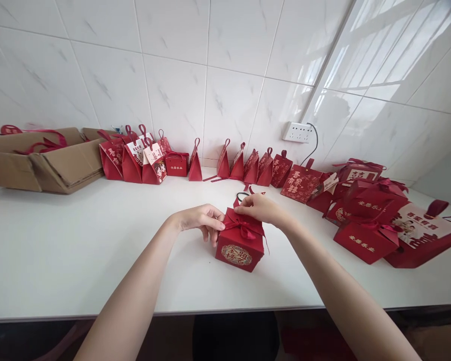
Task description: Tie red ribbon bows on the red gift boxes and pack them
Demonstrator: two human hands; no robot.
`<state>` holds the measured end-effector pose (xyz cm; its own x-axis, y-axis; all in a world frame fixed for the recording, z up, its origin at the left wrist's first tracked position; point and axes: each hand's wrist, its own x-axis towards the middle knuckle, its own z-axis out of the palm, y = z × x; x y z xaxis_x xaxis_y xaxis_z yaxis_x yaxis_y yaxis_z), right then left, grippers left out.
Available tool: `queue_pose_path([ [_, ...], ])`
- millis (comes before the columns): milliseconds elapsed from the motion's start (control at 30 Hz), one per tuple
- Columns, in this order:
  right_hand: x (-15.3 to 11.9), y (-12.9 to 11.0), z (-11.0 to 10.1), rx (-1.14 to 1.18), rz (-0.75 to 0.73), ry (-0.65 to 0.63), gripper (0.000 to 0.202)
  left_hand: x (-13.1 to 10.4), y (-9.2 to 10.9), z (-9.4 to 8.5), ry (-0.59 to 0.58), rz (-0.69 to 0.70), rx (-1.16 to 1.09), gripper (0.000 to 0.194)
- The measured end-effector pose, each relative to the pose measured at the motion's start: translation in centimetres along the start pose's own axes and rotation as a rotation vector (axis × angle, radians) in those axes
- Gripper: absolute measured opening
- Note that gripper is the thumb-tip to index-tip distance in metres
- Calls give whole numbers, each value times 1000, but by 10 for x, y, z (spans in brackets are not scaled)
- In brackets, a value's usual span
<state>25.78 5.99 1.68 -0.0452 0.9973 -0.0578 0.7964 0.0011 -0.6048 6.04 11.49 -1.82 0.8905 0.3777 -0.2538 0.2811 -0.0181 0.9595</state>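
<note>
— Forearms come in from the bottom edge, both bare, and meet over a small red gift box (240, 245) standing on the white desk (78, 250). What is on the box?

— A red ribbon bow (243, 226) tied across its top, and a round gold emblem on the face turned toward the camera. The box stands upright near the middle of the desk, a little toward the front edge.

— And the left hand (202, 219)?

— It sits against the box's upper left corner, fingers curled in, the grip pressed together on the edge of the box top beside the bow.

— The right hand (261, 208)?

— It is over the far side of the top, fingers bent down; its grip pinches the ribbon just behind the bow. A dark loop shows behind that hand, but I cannot tell what it belongs to.

— What lies around?

— Along the tiled wall stands a row of folded red gift bags (244, 165) with loop handles, well apart from the hands. To the left of them a cluster of red bags with printed cards (139, 160) stands beside flattened cardboard boxes (45, 160). On the right lies a pile of larger red boxes (368, 220) with gold lettering, some tied with ribbon. A white power strip (298, 132) is fixed on the wall above them, its cable hanging down.
</note>
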Motion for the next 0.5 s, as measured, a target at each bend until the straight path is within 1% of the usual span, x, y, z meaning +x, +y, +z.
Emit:
queue_pose_path([
  [33,-3,2,2,4,-14,57,27,0,0,0,2,1,1,28],
  [67,-8,4,3,10,-49,142,26,0,0,0,4,1,1,28],
  [133,-23,8,8,18,-176,324,26,0,0,0,5,-2,-3,26],
  [167,-33,10,10,10,-259,369,26,0,0,0,3,-6,-4,25],
  [233,-53,15,14,-45,-405,372,25,0,0,0,-1,-13,-4,24],
  [300,-69,19,20,-126,-482,370,23,1,-1,-1,-1,-16,-2,24],
  [333,-74,21,22,-163,-503,390,20,1,-1,-1,1,-16,-1,25],
  [433,-78,29,29,-234,-559,483,2,1,-2,-1,2,-12,-2,24],
  [500,-77,34,31,-278,-634,540,9,1,-3,-1,-1,-9,-10,23],
])
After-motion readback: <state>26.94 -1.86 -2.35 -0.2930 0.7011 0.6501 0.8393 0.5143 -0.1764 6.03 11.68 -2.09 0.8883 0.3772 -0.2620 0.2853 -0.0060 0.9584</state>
